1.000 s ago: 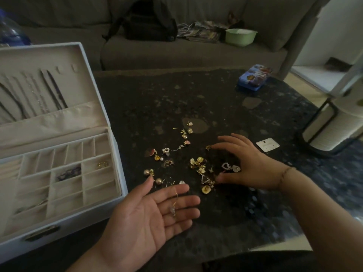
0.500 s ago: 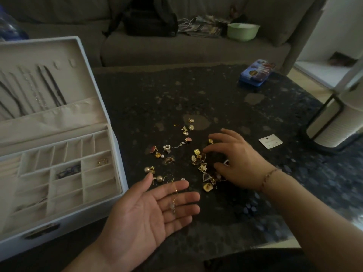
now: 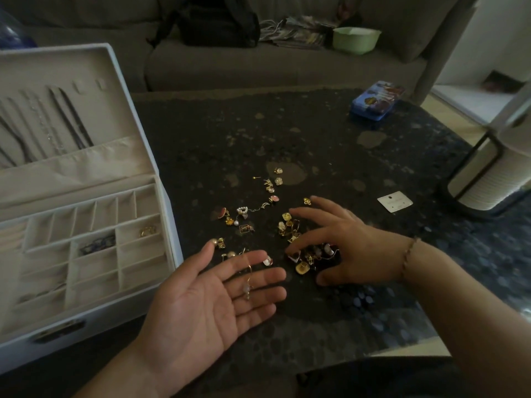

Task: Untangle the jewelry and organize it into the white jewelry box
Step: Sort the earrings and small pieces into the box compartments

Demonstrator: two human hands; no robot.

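Small gold and pearl earrings and charms (image 3: pixel 258 214) lie scattered on the dark table (image 3: pixel 316 139). My left hand (image 3: pixel 207 300) lies palm up, fingers straight, with a thin gold hoop earring carrying a pale bead (image 3: pixel 247 285) across its fingers. My right hand (image 3: pixel 339 245) reaches palm down over the right part of the pile, fingers spread and bent, fingertips among the pieces (image 3: pixel 304 259). The open white jewelry box (image 3: pixel 169 225) stands on the left, with necklaces (image 3: pixel 66 119) hanging in its lid, a gold piece (image 3: pixel 148 230) and a dark piece (image 3: pixel 97 245) in its compartments.
A white earring card (image 3: pixel 395 201) lies right of my right hand. A blue tin (image 3: pixel 376 99) sits at the table's far right. Behind is a grey sofa with a black bag (image 3: pixel 218 21) and a green bowl (image 3: pixel 356 38). A white stand with black frame (image 3: pixel 488 173) stands to the right.
My right hand has slid toward me and left over the pile, its fingers spreading among the pieces. My left hand keeps the hoop earring on its open fingers.
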